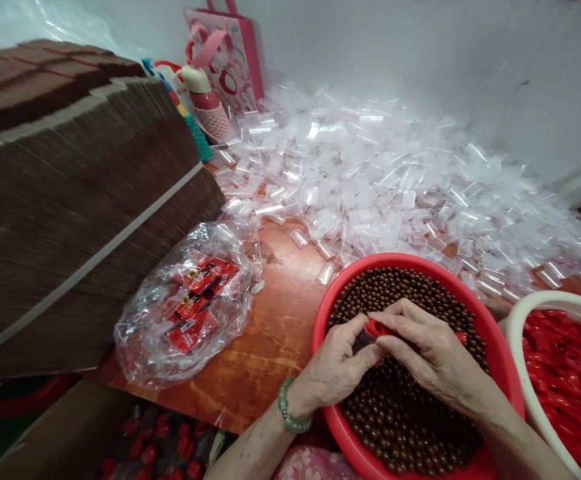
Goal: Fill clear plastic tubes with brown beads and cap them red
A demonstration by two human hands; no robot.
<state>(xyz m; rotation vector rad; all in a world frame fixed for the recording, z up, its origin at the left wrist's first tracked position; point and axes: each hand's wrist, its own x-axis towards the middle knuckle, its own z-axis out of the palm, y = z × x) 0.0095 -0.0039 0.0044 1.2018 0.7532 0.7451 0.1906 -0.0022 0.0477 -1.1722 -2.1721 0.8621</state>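
My left hand (343, 360), with a green bead bracelet (286, 410) at its wrist, is closed around what looks like a small clear plastic container, mostly hidden by the fingers. My right hand (420, 347) is closed too, thumb and fingers pinching a small red plastic cap (376, 328) at the container's end. How far the cap is seated, I cannot tell. Both hands are over a red basin (321, 320) holding many shiny brown balls (405, 287). Another bit of red plastic (461, 338) shows beside my right hand.
Clear plastic containers (370, 193) are heaped along the wall. A white tub (517, 333) of red plastic parts (565, 373) stands right. Leftward are a clear bag (235, 247) of red packets (197, 307) and strapped brown cardboard (85, 200). Below, a box (55, 427) holds red-capped pieces (160, 440).
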